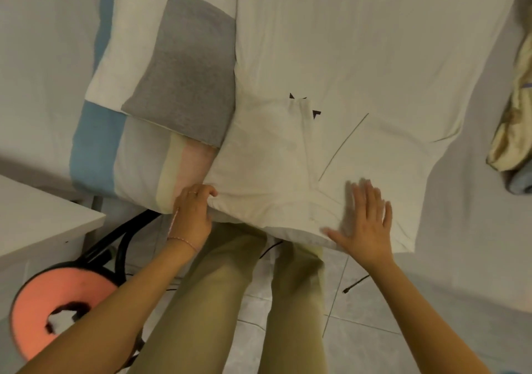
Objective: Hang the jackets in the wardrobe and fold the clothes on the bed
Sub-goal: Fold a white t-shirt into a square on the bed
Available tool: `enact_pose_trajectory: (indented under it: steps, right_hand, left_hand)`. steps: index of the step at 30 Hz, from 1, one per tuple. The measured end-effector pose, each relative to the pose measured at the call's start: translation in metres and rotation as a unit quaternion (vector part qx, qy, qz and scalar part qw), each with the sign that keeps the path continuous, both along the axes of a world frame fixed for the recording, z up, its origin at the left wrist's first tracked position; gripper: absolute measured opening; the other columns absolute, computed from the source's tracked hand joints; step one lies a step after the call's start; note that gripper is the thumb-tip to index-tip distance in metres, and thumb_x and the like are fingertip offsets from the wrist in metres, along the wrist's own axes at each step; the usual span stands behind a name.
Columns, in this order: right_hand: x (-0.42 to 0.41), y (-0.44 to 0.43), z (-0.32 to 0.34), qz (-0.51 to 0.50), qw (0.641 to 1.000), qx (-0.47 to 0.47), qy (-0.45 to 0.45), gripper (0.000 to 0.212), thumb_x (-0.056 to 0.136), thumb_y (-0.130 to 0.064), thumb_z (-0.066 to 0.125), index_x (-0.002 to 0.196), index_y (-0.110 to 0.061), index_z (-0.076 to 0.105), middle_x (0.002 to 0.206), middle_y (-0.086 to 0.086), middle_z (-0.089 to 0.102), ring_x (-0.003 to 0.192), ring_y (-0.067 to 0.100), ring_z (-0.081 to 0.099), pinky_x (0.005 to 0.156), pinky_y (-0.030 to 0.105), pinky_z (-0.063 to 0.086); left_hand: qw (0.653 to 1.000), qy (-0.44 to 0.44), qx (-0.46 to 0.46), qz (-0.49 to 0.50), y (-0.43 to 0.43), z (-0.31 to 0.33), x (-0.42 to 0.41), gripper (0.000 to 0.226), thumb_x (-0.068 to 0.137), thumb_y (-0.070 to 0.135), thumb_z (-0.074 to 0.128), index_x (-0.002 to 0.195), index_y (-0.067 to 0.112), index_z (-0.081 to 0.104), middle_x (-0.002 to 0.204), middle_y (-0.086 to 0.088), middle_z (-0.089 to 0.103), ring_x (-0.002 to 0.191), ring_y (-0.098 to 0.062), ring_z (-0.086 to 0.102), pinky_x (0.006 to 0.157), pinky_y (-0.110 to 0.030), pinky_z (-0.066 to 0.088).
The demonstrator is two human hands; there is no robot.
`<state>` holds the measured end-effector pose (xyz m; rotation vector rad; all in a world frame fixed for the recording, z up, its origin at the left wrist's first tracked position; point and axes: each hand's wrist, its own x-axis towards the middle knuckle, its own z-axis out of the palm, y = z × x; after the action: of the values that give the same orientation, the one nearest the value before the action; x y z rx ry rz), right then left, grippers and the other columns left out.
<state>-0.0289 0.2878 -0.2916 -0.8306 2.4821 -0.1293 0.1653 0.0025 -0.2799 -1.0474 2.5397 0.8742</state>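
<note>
A cream white garment [331, 91] with a small black print lies spread across the bed [475, 230], one side folded over toward the middle. My left hand [193, 212] pinches its near left edge at the bed's front. With straight, spread fingers, my right hand [367, 218] lies flat on the garment's near right part. A folded grey garment [187, 71] rests on a striped pillow [138, 166] at the left. A crumpled yellowish cloth [515, 120] sits at the bed's right edge.
A white bedside table [43, 224] stands at the left, with a round orange stool [57, 301] on black legs below it. My legs in olive trousers [230, 301] stand against the bed. A black cable [355, 283] lies on the tiled floor.
</note>
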Motion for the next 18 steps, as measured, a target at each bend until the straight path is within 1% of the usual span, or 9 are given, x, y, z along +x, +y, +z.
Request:
enact_pose_trajectory:
  steps: [2, 4, 7, 9, 12, 14, 15, 16, 18]
  right_hand:
    - [-0.004, 0.037, -0.006, 0.072, 0.993, 0.094, 0.016, 0.12, 0.065, -0.075, 0.062, 0.152, -0.021, -0.002, 0.159, 0.013, -0.009, 0.146, 0.03, -0.006, 0.117, 0.044, -0.008]
    - [-0.012, 0.06, -0.008, 0.141, 0.982, 0.122, 0.033, 0.121, 0.063, -0.065, 0.069, 0.152, -0.016, 0.005, 0.159, 0.016, -0.001, 0.146, 0.032, 0.0, 0.118, 0.044, -0.002]
    - [-0.029, 0.078, -0.006, 0.244, 0.963, 0.081, 0.08, 0.099, 0.074, -0.05, 0.063, 0.151, -0.011, 0.015, 0.159, 0.012, 0.006, 0.145, 0.03, 0.011, 0.119, 0.041, 0.003]
    - [-0.037, 0.085, -0.004, 0.24, 0.962, 0.058, 0.114, 0.072, 0.086, -0.029, 0.051, 0.149, -0.01, 0.022, 0.158, 0.009, 0.011, 0.142, 0.028, 0.021, 0.119, 0.038, 0.004]
    - [-0.05, 0.093, -0.004, 0.229, 0.967, 0.02, 0.108, 0.066, 0.083, -0.002, 0.038, 0.148, -0.009, 0.026, 0.154, 0.008, 0.027, 0.138, 0.026, 0.033, 0.118, 0.033, 0.007]
    - [-0.059, 0.086, -0.002, 0.262, 0.962, 0.002, 0.083, 0.064, 0.081, 0.006, 0.047, 0.143, -0.007, 0.038, 0.147, 0.01, 0.04, 0.13, 0.028, 0.047, 0.116, 0.035, 0.025]
    - [-0.062, 0.079, 0.002, 0.265, 0.962, 0.009, 0.059, 0.064, 0.079, 0.009, 0.057, 0.14, -0.008, 0.044, 0.144, 0.01, 0.045, 0.125, 0.029, 0.052, 0.109, 0.037, 0.036]
    - [-0.064, 0.071, 0.013, 0.26, 0.965, 0.043, 0.015, 0.062, 0.081, 0.006, 0.061, 0.139, -0.011, 0.047, 0.143, 0.008, 0.047, 0.123, 0.029, 0.054, 0.102, 0.038, 0.044]
    - [-0.074, 0.052, 0.035, 0.276, 0.947, 0.154, -0.06, 0.047, 0.095, -0.007, 0.048, 0.14, -0.02, 0.046, 0.141, 0.003, 0.049, 0.124, 0.024, 0.052, 0.097, 0.031, 0.045]
  left_hand:
    - [0.999, 0.006, -0.047, -0.026, -0.002, -0.002, -0.007, 0.041, 0.071, -0.003, 0.071, 0.107, 0.01, 0.057, 0.102, -0.01, 0.05, 0.096, -0.029, 0.042, 0.084, -0.047, 0.046]
    - [0.991, 0.026, -0.055, -0.122, -0.007, -0.007, -0.013, 0.066, 0.064, 0.01, 0.082, 0.121, 0.018, 0.051, 0.114, -0.006, 0.042, 0.108, -0.028, 0.035, 0.099, -0.056, 0.038]
    - [0.924, 0.016, -0.1, -0.369, -0.018, -0.021, -0.019, 0.098, 0.056, -0.005, 0.08, 0.138, 0.02, 0.033, 0.142, -0.011, 0.029, 0.143, -0.021, 0.004, 0.116, -0.036, 0.001]
    - [0.882, 0.021, -0.125, -0.455, -0.024, -0.033, -0.022, 0.095, 0.068, -0.015, 0.062, 0.147, 0.014, 0.017, 0.155, -0.011, 0.012, 0.144, -0.015, -0.012, 0.117, -0.035, -0.005]
    - [0.856, 0.007, -0.142, -0.496, -0.023, -0.038, -0.024, 0.1, 0.068, -0.022, 0.052, 0.149, 0.014, 0.007, 0.157, -0.005, -0.011, 0.144, -0.016, -0.014, 0.116, -0.035, 0.0]
    - [0.862, -0.008, -0.116, -0.493, -0.023, -0.033, -0.033, 0.102, 0.064, -0.02, 0.065, 0.147, 0.012, 0.017, 0.158, -0.007, 0.002, 0.145, -0.014, -0.004, 0.117, -0.035, 0.007]
    - [0.865, -0.035, -0.117, -0.487, -0.025, -0.031, -0.037, 0.099, 0.062, -0.017, 0.071, 0.145, 0.009, 0.024, 0.155, -0.01, 0.017, 0.144, -0.016, 0.012, 0.117, -0.034, 0.017]
    - [0.852, -0.058, -0.143, -0.5, -0.025, -0.026, -0.043, 0.093, 0.066, -0.012, 0.073, 0.144, 0.007, 0.026, 0.151, -0.012, 0.028, 0.139, -0.018, 0.028, 0.113, -0.033, 0.024]
    - [0.783, -0.079, -0.168, -0.594, -0.026, -0.009, -0.063, 0.067, 0.094, 0.016, 0.054, 0.147, 0.015, 0.014, 0.154, -0.007, 0.024, 0.137, -0.018, 0.032, 0.11, -0.024, 0.02]
